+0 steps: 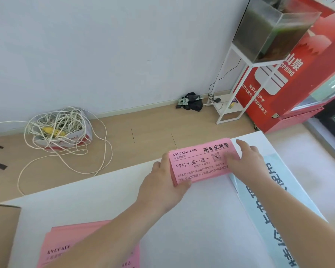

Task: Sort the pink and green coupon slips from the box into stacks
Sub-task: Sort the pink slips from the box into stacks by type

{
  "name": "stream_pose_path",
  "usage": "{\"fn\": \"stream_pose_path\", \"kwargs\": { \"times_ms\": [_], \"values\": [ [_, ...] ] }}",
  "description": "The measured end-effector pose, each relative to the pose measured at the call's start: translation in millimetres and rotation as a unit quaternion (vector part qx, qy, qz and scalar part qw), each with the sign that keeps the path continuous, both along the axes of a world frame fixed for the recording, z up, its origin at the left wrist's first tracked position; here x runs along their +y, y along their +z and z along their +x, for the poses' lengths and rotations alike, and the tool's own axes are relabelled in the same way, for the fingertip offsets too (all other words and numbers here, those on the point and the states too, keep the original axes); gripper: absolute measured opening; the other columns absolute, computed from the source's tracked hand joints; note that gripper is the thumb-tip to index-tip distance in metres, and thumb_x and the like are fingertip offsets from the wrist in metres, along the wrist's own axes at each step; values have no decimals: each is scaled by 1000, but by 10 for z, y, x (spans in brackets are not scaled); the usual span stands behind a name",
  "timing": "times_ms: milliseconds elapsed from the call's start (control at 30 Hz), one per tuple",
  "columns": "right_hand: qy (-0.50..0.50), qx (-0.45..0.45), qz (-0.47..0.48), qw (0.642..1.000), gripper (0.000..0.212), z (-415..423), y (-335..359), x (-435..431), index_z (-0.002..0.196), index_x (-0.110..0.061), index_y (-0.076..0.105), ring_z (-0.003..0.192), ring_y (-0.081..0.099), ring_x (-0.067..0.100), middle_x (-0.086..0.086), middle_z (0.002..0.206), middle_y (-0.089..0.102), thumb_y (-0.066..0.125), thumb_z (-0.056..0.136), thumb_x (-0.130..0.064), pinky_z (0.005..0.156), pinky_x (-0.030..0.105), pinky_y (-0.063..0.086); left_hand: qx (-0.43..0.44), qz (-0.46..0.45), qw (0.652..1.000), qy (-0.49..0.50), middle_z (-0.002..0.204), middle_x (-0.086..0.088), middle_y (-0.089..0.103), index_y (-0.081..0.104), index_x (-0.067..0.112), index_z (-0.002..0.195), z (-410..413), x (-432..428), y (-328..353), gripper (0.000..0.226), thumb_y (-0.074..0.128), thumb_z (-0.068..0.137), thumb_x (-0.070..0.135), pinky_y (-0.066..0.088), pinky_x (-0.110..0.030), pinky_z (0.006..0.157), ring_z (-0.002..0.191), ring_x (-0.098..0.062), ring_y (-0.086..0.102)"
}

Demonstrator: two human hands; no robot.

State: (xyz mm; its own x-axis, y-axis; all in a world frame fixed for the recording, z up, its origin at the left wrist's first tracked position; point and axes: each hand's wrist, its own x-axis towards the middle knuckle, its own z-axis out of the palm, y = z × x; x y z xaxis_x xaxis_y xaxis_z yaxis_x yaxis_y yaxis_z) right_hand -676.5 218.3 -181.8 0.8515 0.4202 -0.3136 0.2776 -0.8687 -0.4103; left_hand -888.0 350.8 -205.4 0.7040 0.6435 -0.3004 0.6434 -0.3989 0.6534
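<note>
Pink slip stack (199,163) sits at the far edge of the white tabletop (201,219), right of centre: thin matte paper, rectangular, thick enough to show a layered side edge, long side running along the tabletop edge. Left grip (162,180), a bare hand, is curled round the stack's left short end, thumb on the printed face near the lower left corner. Right grip (246,161) pinches the right short end, thumb flat on the face beside the QR code, fingers over the far right corner. The top slip has black print: "AVOCADO·GYM", "周年庆特惠", "99月卡买一送一"; the smaller lines are too fine to read. Second pink pile (66,246) is at the near edge, left of centre, looser and fanned, with "AVOCA…" showing; the left forearm hides part of it. Brown cardboard box (2,235) is at the near left corner. Glossy pale-blue sheet (278,200) with large dark characters lies along the right side, one end touching the stack. Beyond, on the wood floor: a carton of tangled white cable (62,130) and a red cabinet (290,88) lettered "SPRING".
</note>
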Motion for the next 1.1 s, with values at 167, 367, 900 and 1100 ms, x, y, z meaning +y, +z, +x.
{"fn": "stream_pose_path", "kwargs": {
  "times_ms": [167,367,900,1100],
  "values": [
    [106,135,-34,985,135,-30,106,91,161,-40,9,112,44,14,-9,131,35,96,58,-52,108,42,41,84,99,987,-96,133,-3,49,-4,29,160,119,-18,35,105,65,88,58,51,-35,81,110,-25,60],
    [151,77,-89,982,130,-31,61,100,159,-43,12,122,50,25,3,141,44,95,60,-54,104,42,45,106,134,976,-136,127,-6,54,4,26,159,154,60,1,94,63,91,54,54,-39,82,109,-27,60],
    [408,-86,-168,893,135,7,-23,422,161,-30,14,150,19,13,-14,159,27,90,54,-61,126,49,6,12,137,972,-192,151,5,32,-1,22,163,305,320,-139,127,81,71,53,31,-36,117,141,-20,23],
    [387,-59,-213,895,156,-127,102,419,162,-30,-13,155,-20,17,-8,170,-14,91,51,-66,124,57,-11,-5,94,980,-176,170,7,-8,-7,30,162,68,271,7,130,77,69,67,3,-39,128,156,-16,-9]
  ]
}}
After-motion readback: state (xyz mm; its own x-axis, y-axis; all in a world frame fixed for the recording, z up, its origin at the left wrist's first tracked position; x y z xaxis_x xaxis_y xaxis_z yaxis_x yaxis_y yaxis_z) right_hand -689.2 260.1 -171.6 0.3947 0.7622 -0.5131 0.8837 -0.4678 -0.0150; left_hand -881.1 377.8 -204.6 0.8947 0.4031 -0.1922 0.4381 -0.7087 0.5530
